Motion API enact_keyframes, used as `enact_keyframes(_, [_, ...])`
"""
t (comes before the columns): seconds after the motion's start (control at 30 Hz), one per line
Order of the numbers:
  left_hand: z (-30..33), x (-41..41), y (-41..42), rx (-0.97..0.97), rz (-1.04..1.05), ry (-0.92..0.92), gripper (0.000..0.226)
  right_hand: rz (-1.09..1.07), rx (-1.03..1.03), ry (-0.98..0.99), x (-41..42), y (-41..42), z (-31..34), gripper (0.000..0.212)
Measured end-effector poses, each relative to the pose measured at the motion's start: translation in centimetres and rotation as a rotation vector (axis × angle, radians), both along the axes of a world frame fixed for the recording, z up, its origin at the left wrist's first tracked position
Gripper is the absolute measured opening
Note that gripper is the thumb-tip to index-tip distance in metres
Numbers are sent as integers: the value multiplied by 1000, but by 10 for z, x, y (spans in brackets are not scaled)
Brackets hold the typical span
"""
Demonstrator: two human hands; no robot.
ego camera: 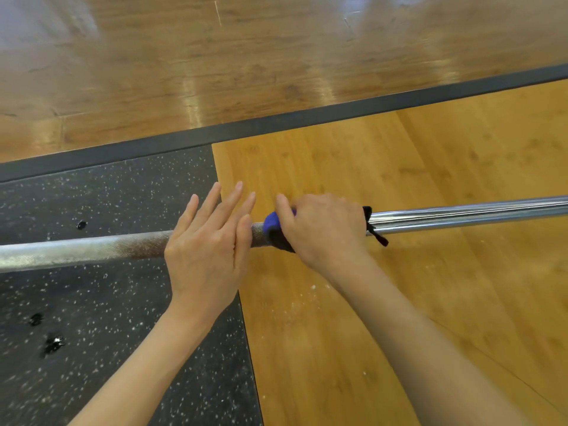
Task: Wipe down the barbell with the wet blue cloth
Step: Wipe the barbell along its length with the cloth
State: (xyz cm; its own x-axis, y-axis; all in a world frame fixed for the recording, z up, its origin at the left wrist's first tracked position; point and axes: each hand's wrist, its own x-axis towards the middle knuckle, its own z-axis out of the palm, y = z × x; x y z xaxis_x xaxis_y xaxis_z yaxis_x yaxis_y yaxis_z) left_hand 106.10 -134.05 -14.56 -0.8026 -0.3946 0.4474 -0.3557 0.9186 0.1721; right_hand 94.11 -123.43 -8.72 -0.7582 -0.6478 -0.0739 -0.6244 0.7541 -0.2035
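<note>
Speckled black rubber matting [92,302] and tan wooden flooring [399,179] lie beneath the long silver steel barbell [76,252], where the left hand [209,241] rests flat with straight fingers, just beside the right hand [322,229] gripping the wet blue cloth [272,224] around the bar.

This looks like a gym where people lift weights. A long metal barbell [461,215] runs across the view, shiny on the right part and rough and dull on the left part, and under it lies a black rubber mat [92,302] with little white specks next to a smooth yellow wooden platform [399,302], the kind of floor made for lifting. A dark strip [276,124] edges the platform, and past it is a shiny brown wooden floor [215,56] with bright light spots on it.
</note>
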Motion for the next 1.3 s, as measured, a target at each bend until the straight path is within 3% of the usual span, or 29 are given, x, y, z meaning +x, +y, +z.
enact_keyframes(0.03, [0,3,2,-4,-4,6,45,12,123,-125,-8,-5,4,49])
enact_keyframes(0.1, [0,8,6,-6,-14,14,44,70,194,-106,-10,1,-2,44])
enact_keyframes(0.17, [0,14,10,3,-20,14,43,95,-25,106,19,25,-15,38])
enact_keyframes(0.23, [0,20,15,4,-26,11,41,33,-256,151,48,47,-23,34])
enact_keyframes(0.27, [0,24,18,1,-31,6,40,36,-260,133,50,49,-23,34])
enact_keyframes(0.43, [0,41,32,-5,-64,3,41,126,239,-581,-2,14,16,47])
enact_keyframes(0.47, [0,43,34,-12,-68,4,41,176,262,-573,0,13,14,44])
enact_keyframes(0.5, [0,47,35,-20,-72,2,40,207,284,-427,10,17,8,37])
enact_keyframes(0.57, [0,52,37,-34,-80,-4,39,162,15,23,49,49,-11,16])
enact_keyframes(0.63, [1,57,41,-33,-83,-14,40,46,-276,184,89,81,-27,19])
enact_keyframes(0.7, [2,61,46,-22,-76,-21,41,-5,-323,152,88,79,-31,33])
enact_keyframes(0.8, [3,65,51,-5,-70,-28,43,-23,38,29,64,41,-10,56])
enact_keyframes(0.83, [3,66,52,-3,-64,-35,43,0,69,16,61,39,-7,56])
enact_keyframes(0.97, [6,67,53,11,-67,-62,43,-8,-429,157,91,81,-30,20])
enact_keyframes(1.0, [7,67,54,15,-65,-79,44,-4,-490,146,101,92,-36,26])
enact_keyframes(1.2, [20,62,70,88,-92,-139,50,-5,-392,183,99,81,-40,47])
enact_keyframes(1.3, [23,43,86,158,-156,-130,52,76,-373,254,86,95,-46,46])
